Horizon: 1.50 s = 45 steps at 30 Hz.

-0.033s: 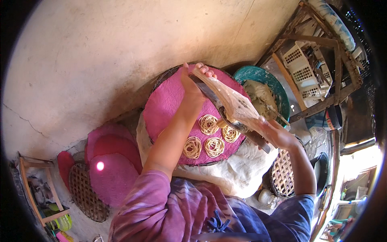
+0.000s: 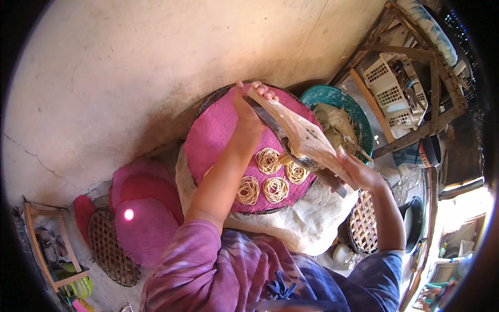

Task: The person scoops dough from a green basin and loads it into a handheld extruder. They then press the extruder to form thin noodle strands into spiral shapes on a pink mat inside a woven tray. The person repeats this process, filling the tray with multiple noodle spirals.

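Observation:
A wooden hand press [image 2: 306,136] with two long pieces slants over a round tray lined with pink cloth [image 2: 221,125]. My left hand [image 2: 248,110] is closed around its far left end, fingertips curled over the top. My right hand [image 2: 364,172] grips its near right end, thumb uppermost and the other fingers mostly hidden below. Under the press's middle pokes a short yellowish cylinder [image 2: 284,158]. Several pale coils of thin dough strands [image 2: 276,189] lie on the cloth, close to its near right edge. My left forearm partly covers another coil.
Right of the tray, a green basin [image 2: 368,127] holds pale dough [image 2: 332,117] and a stick. White cloth [image 2: 306,221] drapes beneath the tray. Woven trays [image 2: 106,244] and pink cloth rounds [image 2: 148,234] lie at left. A wooden rack [image 2: 434,93] with white plastic baskets stands at right; the wall rises behind.
My right hand has shifted slightly left, and its thumb now points up more. The right end of the press has moved a little, while my left hand stays put.

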Tool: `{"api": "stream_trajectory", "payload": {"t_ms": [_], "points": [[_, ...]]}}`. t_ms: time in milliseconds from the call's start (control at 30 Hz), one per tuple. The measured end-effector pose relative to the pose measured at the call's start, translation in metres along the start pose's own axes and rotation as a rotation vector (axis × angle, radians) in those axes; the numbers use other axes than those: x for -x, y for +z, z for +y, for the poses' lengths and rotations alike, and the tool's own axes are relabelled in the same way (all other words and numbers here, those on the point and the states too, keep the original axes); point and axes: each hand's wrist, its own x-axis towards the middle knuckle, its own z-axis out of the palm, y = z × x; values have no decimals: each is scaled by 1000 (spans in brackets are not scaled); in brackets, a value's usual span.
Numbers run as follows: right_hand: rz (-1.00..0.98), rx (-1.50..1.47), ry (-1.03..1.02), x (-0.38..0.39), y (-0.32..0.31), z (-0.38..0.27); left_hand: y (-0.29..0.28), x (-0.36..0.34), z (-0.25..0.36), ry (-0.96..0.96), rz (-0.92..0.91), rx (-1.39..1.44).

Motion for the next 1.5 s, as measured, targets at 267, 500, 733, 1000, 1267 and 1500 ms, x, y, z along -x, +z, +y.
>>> {"api": "stream_trajectory", "payload": {"t_ms": [267, 500, 733, 1000, 1267, 1500], "points": [[-607, -1054, -297, -85, 53, 47, -9, 4, 7, 110, 108, 82], [-188, -1, -240, -106, 58, 40, 10, -4, 52, 277, 165, -1], [-661, -372, -249, -67, 31, -35, 62, 7, 101, 129, -153, -198], [-421, -19, -49, -79, 61, -52, 19, 35, 111, 161, 204, -118], [-167, 123, -190, -45, 67, -73, 42, 43, 108, 201, 294, -84], [-27, 396, -311, -42, 73, -79, 54, 35, 131, 195, 158, -137]]}}
